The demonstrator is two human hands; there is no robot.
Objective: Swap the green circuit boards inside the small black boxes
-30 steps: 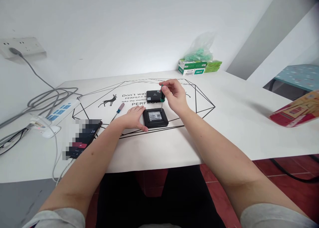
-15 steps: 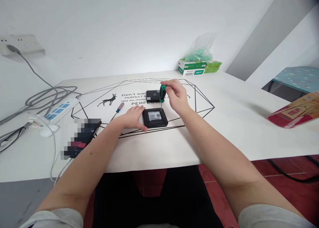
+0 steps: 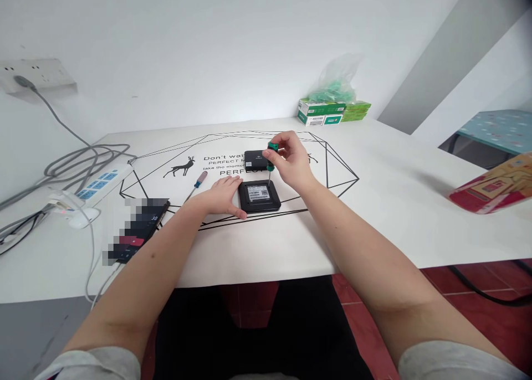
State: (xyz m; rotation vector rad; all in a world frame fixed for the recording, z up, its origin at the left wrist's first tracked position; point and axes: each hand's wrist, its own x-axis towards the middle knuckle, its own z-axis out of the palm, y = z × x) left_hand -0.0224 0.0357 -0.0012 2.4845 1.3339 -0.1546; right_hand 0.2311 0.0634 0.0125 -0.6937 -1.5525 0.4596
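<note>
My right hand (image 3: pixel 293 161) grips the handle of a green and black screwdriver (image 3: pixel 270 167), thumb and fingers wrapped round it. The screwdriver stands nearly upright, its tip at the upper right part of a flat black square case (image 3: pixel 260 205) with a white label on it. My left hand (image 3: pixel 224 196) lies flat on the table, fingers spread, its thumb and fingertips against the left edge of the case. Behind the case lies a second black box (image 3: pixel 254 159), partly hidden by my right hand. A second screwdriver (image 3: pixel 201 179) lies to the left of my left hand.
A phone (image 3: pixel 145 230) with a partly blurred screen lies by my left forearm. Further left are a power strip (image 3: pixel 97 187) and grey cables (image 3: pixel 89 161). Green and white boxes (image 3: pixel 320 112) under a plastic bag stand at the wall. A red package (image 3: pixel 490 186) sits at the right.
The fingers of my right hand have shifted from the top of the screwdriver to its side, with the thumb now across the handle. My left hand and the case stay put.
</note>
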